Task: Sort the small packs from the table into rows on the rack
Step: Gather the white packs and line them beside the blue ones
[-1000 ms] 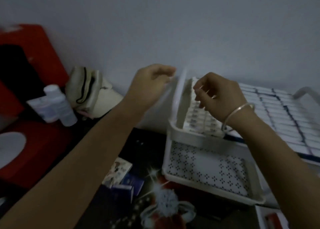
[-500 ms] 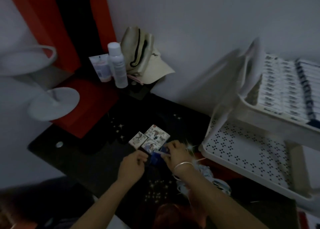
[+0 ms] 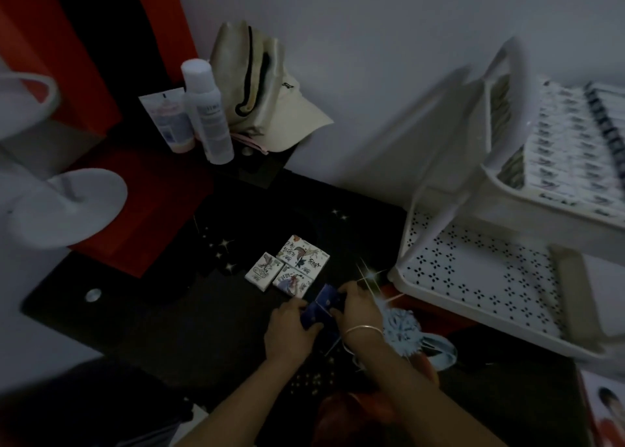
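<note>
Three white printed small packs (image 3: 302, 256) lie together on the dark table (image 3: 142, 318). Just in front of them are dark blue packs. My left hand (image 3: 287, 331) grips one blue pack (image 3: 313, 316). Beside it, my right hand (image 3: 356, 306), with a bangle on the wrist, grips another blue pack (image 3: 327, 296). The white two-tier rack (image 3: 449, 210) stands at the right. Its upper tier holds rows of white and dark packs (image 3: 571, 156). Its perforated lower tier (image 3: 480, 277) holds nothing that I can see.
At the back stand a white bottle (image 3: 208, 112) and a tube (image 3: 167, 118) beside a cream cap (image 3: 267, 98). A red panel (image 3: 148, 189) and a white fan base (image 3: 67, 206) are at the left. A wall runs behind everything.
Both hands came down from the rack's upper tier to the table. They now grip the blue packs, and the view has tilted down to the table.
</note>
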### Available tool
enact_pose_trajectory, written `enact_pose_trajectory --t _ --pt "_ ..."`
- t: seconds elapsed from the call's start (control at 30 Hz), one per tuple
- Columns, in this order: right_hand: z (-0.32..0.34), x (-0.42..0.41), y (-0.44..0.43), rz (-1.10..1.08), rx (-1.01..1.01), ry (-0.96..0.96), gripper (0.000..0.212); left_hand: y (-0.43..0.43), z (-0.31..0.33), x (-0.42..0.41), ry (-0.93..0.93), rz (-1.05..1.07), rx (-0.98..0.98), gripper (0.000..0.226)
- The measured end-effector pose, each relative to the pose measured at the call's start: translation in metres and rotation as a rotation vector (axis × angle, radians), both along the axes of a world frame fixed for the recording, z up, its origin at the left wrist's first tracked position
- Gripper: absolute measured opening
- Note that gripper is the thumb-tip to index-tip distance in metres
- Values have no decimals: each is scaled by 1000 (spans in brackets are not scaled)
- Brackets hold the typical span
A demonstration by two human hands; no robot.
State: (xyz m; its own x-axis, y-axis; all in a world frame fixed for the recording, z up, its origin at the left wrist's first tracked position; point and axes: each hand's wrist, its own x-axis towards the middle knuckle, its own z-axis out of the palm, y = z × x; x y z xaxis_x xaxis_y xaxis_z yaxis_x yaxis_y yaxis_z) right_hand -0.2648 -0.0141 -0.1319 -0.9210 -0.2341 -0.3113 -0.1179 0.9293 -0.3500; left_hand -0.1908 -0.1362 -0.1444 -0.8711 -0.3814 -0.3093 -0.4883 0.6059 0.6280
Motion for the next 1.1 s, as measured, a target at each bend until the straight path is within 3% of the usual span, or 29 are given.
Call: enact_pose_trajectory --t 0.17,0.33,0.6,0.7,0.8,0.9,1.0,1.1 --pt "24 5 10 94 -95 -3 68 -16 26 -5 129 -135 28 20" --pt "97 5 35 178 -218 173 41 -35 98 -31 234 -196 353 20" --pt "251 -5 92 34 -425 444 38 -3 278 -90 556 -589 443 31" --pt "297 -13 121 -76 -527 595 45 20 340 -110 725 -706 364 29" --pt "326 -28 149 -162 -700 614 49 43 382 -129 781 -795 299 25" --pt "337 -53 170 -231 -807 617 50 66 401 -151 843 -880 68 21" --pt "339 -81 177 -341 -798 611 42 84 405 -175 833 -955 -95 17" --pt "333 -104 177 -419 -771 531 37 96 404 -195 752 -1016 -160 31"
